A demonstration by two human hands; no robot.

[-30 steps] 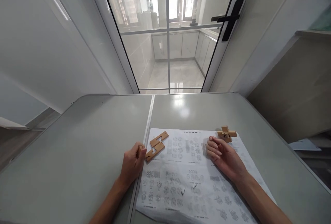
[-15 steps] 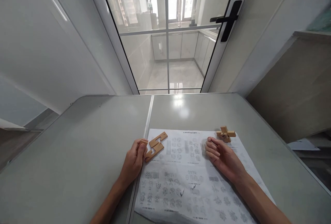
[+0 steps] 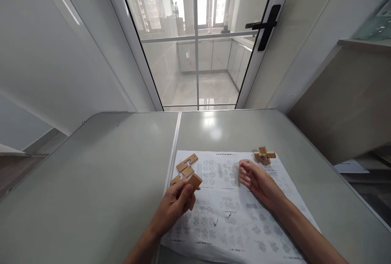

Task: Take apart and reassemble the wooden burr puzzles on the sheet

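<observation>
My left hand [image 3: 179,203] is closed around a wooden puzzle piece [image 3: 194,181], pinched between thumb and fingers above the printed sheet; the fingers cover part of it. Just beyond that hand, flat notched wooden pieces [image 3: 187,162] lie at the sheet's upper left, one partly hidden by the hand. My right hand [image 3: 256,180] rests on the right half of the sheet, its fingers loosely curled with nothing visible in them. A small cross-shaped assembly of wooden pieces [image 3: 264,156] stands by the sheet's far right corner, a little beyond the right hand.
The paper sheet [image 3: 226,247] with rows of printed diagrams covers the near right part of the grey table [image 3: 116,166]. A metal seam [image 3: 176,129] crosses the table beside the paper. Beyond the table stands a glazed door with a black handle [image 3: 267,26].
My left hand has moved right and nearer me with its wooden piece, which now shows more fully. The fingers of my right hand have curled in slightly. The camera view has shifted a little.
</observation>
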